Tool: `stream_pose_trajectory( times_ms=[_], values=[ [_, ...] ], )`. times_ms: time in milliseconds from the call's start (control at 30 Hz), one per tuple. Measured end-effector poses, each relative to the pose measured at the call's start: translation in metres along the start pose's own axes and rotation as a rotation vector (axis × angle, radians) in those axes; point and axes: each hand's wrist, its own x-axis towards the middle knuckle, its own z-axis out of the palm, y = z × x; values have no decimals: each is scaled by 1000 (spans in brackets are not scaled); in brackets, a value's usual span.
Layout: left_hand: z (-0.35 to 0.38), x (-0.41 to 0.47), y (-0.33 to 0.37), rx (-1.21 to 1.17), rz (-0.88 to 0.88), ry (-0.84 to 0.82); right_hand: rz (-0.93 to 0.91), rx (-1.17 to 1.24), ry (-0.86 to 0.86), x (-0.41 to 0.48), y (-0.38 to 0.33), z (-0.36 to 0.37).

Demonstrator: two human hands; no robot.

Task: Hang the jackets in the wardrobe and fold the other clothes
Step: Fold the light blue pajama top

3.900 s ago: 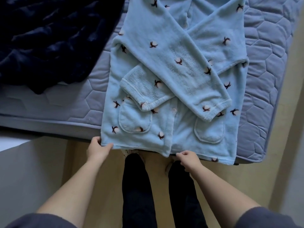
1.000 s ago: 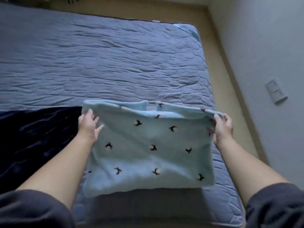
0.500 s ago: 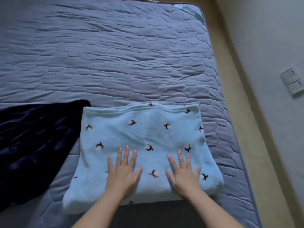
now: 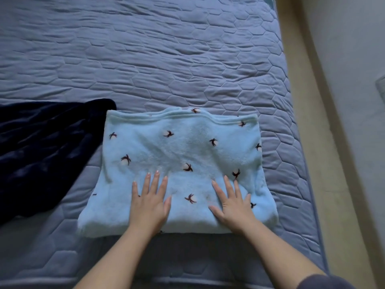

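Set down, folded top (image 4: 181,155) lies beside dark fleece (image 4: 41,147).

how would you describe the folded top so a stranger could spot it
On the near edge of the quilted mattress, under the left hand and right hand, lies a folded pale blue fleece. Its small dark sprig pattern sets it apart from the plain navy fabric to its left.

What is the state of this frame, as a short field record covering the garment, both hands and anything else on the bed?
garment: light blue fleece garment, small dark motifs
state: folded into a rectangle, lying on the mattress near its front edge
left hand: flat, fingers straight, pressing the garment
right hand: flat, fingers straight, on the garment
other: dark navy garment, loosely spread, to its left
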Motion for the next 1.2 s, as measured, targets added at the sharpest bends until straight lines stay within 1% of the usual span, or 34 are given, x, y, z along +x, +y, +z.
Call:
stream_pose_trajectory(
  times_ms=[67,133,200,267,300,333,367,400,433,467,500,533,567,600,633,667,767,867,933,967,1000,1033,1133,1200],
  values=[
    [0,-9,3,-17,-16,4,-67,-82,16,-11,10,9],
    [0,-19,9,-20,-21,18,-126,-177,-10,-17,17,16],
    [-1,-35,16,-136,-83,100,-152,-256,-44,-15,20,17],
    [1,-60,23,-335,-200,294,-145,-311,-45,-12,16,13],
    [5,-76,26,-417,-291,367,-139,-325,-21,-11,13,10],
    [9,-90,30,-519,-405,371,-139,-330,20,-11,10,6],
    [15,-102,34,-678,-542,321,-142,-326,56,-12,8,3],
    [19,-107,41,-890,-695,235,-149,-322,75,-13,7,-1],
    [21,-106,49,-1137,-843,119,-164,-326,81,-16,7,-3],
    [20,-99,58,-1420,-946,15,-180,-337,79,-19,9,-4],
    [19,-89,65,-1715,-977,-42,-191,-344,70,-24,10,-4],
    [17,-80,70,-1947,-980,-43,-194,-342,56,-32,10,-3],
    [15,-70,73,-2092,-984,-3,-189,-331,39,-42,10,1],
    [13,-63,74,-2152,-1003,54,-187,-313,16,-52,8,5],
    [13,-60,72,-2142,-1034,95,-184,-288,-22,-64,5,10],
    [13,-61,69,-2077,-1074,102,-184,-255,-71,-75,0,14],
    [16,-84,48,-1872,-1165,20,-234,-156,-255,-101,-19,24],
    [20,-107,16,-1736,-1170,-54,-286,-51,-520,-118,-37,32],
    [21,-110,-3,-1697,-1158,-95,-254,10,-695,-115,-45,26],
    [22,-110,-10,-1697,-1149,-108,-231,65,-739,-108,-47,21],
    [24,-109,-14,-1710,-1134,-112,-207,123,-709,-97,-48,15],
    [25,-108,-15,-1734,-1118,-112,-198,167,-601,-83,-46,7],
    [28,-106,-10,-1875,-1097,-52,-116,250,-112,-38,-32,-24],
    [34,-106,-7,-1967,-1107,19,-47,274,161,-7,-21,-43]
  ],
)
